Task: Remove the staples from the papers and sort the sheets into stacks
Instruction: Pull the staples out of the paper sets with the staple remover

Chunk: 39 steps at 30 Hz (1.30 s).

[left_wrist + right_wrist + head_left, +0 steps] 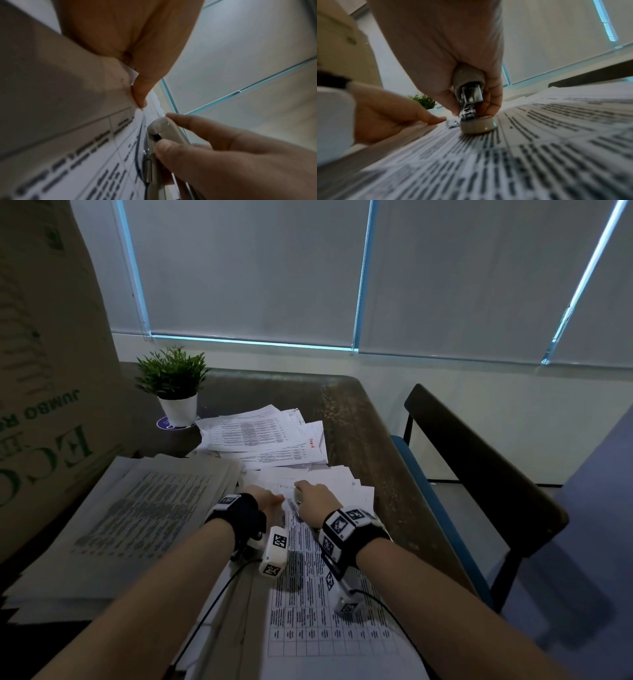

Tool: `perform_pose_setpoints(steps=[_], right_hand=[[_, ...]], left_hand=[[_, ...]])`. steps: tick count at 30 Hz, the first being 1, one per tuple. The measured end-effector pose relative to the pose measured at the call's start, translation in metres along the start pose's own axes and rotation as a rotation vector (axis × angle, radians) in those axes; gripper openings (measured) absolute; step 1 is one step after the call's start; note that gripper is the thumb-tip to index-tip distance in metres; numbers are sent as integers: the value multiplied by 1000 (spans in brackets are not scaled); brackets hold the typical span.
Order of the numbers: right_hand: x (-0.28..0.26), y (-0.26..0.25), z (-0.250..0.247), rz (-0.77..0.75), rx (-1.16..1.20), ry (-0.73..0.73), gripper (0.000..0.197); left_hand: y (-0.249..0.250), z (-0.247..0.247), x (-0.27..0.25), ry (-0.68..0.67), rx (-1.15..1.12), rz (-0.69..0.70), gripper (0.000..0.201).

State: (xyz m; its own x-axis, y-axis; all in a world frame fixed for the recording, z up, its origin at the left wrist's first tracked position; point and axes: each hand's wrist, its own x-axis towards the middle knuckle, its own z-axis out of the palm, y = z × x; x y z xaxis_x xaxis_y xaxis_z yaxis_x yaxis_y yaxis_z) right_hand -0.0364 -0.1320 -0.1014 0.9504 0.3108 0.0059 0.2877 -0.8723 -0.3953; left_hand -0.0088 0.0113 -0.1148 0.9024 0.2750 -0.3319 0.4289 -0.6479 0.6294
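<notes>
A printed sheet with a table of text (308,594) lies in front of me on the desk. My left hand (269,499) pinches its far corner (133,73) between thumb and finger. My right hand (315,494) grips a beige and metal staple remover (471,100) upright, thumb on one side and fingers on the other. The tool's rounded base (477,125) rests on the paper just right of the pinched corner. The same tool (164,129) shows in the left wrist view, close to my left thumb. The staple itself is not clear in any view.
A tall stack of printed sheets (137,508) lies at my left, and a loose pile of papers (260,436) at the back. A potted plant (171,381) and a big cardboard box (41,371) stand at the left. A chair (479,467) sits beside the dark table (359,422).
</notes>
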Motion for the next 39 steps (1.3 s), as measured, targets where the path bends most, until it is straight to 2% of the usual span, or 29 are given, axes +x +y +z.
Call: perform_pose_setpoints(steps=[4,7,14,20,24,26,27,29,31,33,34,37,39], right_hand=[[12,-13,11,146,-18,8,42],[21,-22,13,221,-8,-2,43],[37,-22,15,277,25,-44,49],[40,-22,17,335,204,12,53],[31,-8,11,436,495,193,44],[19,5,6,493,668,297,31],[14,12,5,522,727,365,23],[5,28,4,588,830,510,20],[-1,43,0,669,910,614,25],[-4,57,-2,720,935,654,28],[-6,62,-3,727,946,664,28],[-7,72,-3,772,1018,694,26],[-5,78,-6,784,1086,673,27]], left_hand=[[-1,0,-2,-1,14,-15,56],[-4,0,6,-31,-99,-15,51],[1,-6,-2,-55,10,-19,54],[3,-5,-2,-43,60,6,55],[1,-5,-8,-9,12,3,60],[-2,-4,-8,-28,-40,6,62],[-5,-2,-5,-70,-129,11,62],[-10,-5,-4,-210,-343,-44,54],[-10,-14,-5,-382,-339,-78,33],[-13,-23,-4,-431,-247,-57,17],[-15,-26,-1,-421,-217,-34,17],[-20,-31,-4,-377,-220,-2,43],[-17,-33,-12,-342,-256,28,41]])
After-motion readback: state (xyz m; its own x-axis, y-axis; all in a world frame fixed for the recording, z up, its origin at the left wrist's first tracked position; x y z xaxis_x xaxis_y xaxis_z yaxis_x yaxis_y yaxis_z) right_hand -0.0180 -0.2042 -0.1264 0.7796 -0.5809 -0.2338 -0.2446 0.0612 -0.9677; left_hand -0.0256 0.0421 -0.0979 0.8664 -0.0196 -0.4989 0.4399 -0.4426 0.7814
